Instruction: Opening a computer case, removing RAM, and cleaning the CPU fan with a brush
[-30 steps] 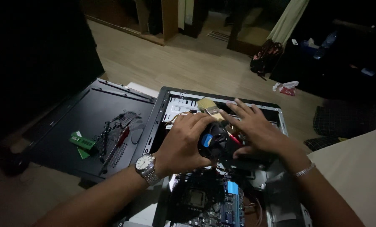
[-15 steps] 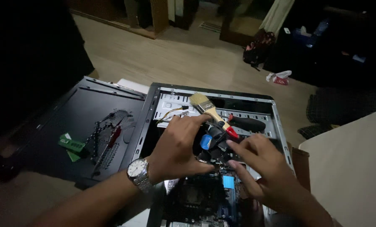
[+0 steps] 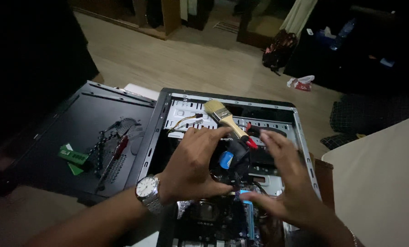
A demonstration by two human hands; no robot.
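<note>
Pale wood flooring (image 3: 186,59) runs off toward twelve o'clock, dim all round, with a dark bag (image 3: 277,50) and a crumpled white wrapper (image 3: 299,82) lying up at one o'clock, and a light tabletop (image 3: 378,183) cutting in at four o'clock. We're looking down into an open computer case (image 3: 300,137) lying flat at the centre. Its black side panel (image 3: 76,132) sits just beside it at nine o'clock, carrying a green memory stick (image 3: 73,156) and a red-handled screwdriver (image 3: 120,147). Our left hand (image 3: 193,162), wristwatch (image 3: 147,192) on, is curled around a black cooler fan (image 3: 234,158) with a blue centre label, fingers wrapped on its near edge, holding it above the motherboard (image 3: 213,219) at six o'clock. Our right hand (image 3: 286,183) is just at the fan's three o'clock side, fingers spread wide and loose; we cannot tell if they touch it. A paintbrush (image 3: 225,119) with pale bristles and a wooden handle lies tilted over the fan toward eleven o'clock, its red tip against the fan's top. Yellow and black wires (image 3: 186,122) trail inside the case at eleven o'clock
</note>
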